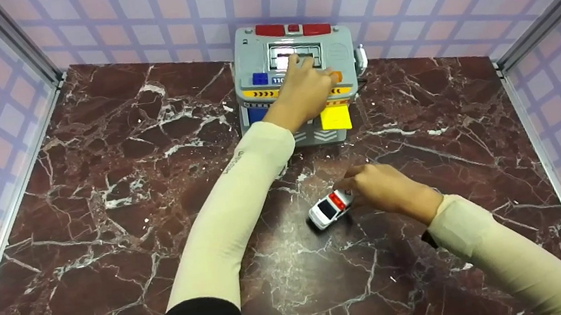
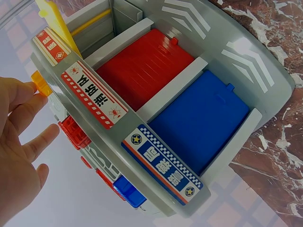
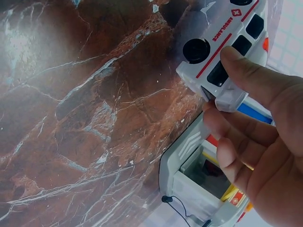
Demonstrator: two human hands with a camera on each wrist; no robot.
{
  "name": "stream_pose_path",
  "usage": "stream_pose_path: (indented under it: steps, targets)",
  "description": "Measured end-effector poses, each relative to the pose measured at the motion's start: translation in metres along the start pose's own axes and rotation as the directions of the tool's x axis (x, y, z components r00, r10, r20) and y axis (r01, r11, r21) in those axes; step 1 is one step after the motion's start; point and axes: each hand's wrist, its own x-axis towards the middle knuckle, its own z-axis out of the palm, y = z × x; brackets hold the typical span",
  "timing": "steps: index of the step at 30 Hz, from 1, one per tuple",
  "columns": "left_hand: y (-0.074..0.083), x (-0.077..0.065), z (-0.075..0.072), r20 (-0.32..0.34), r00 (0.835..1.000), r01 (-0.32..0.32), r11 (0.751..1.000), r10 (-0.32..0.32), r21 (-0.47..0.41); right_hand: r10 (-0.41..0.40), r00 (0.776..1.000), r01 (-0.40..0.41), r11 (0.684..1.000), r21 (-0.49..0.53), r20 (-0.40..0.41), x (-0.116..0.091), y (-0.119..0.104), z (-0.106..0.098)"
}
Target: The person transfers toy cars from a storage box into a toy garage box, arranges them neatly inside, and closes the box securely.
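Observation:
A grey toy rescue station stands near the back wall. Over its top front reaches my left hand, fingertips at an orange button, other fingers loosely bent. The yellow door is swung outward, while the red door and blue door cover their bays. In front of the station, my right hand pinches the rear of a white toy ambulance between thumb and fingers. The right wrist view shows the thumb on its side window and a black wheel at the edge.
Dark red marbled tabletop surrounds the station. Checkered lilac walls with metal frame edges bound it at the back and both sides. A grey handset with a cord hangs on the station's right side.

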Motion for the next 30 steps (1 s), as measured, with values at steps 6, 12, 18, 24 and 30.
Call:
stream_pose_path:
  steps: [6,12,18,24,30]
  targets:
    - [0.0005,-0.001,-0.0007,-0.007,1.0,0.002,1.0,-0.002,0.001,0.102,0.995,-0.102,0.995,-0.021,0.007,0.0011,0.0015,-0.002]
    - [0.0002,-0.0006,-0.0009,-0.005,1.0,0.0,1.0,0.0,-0.003,0.235,0.972,-0.236,0.971,-0.043,-0.029,0.002,0.0044,-0.0018]
    - [0.0005,-0.0002,-0.0009,0.0,1.0,0.003,1.0,-0.003,-0.005,0.347,0.936,-0.348,0.937,-0.021,-0.055,0.0037,0.0057,-0.0029]
    - [0.001,-0.0004,-0.0005,-0.007,1.0,0.003,1.0,-0.003,-0.004,0.38,0.921,-0.382,0.924,-0.013,-0.083,0.0049,0.0071,-0.0029]
    - [0.0008,-0.0002,-0.0002,0.001,1.0,0.002,1.0,-0.002,0.003,0.439,0.892,-0.442,0.897,-0.006,-0.108,0.0056,0.0074,-0.0035]
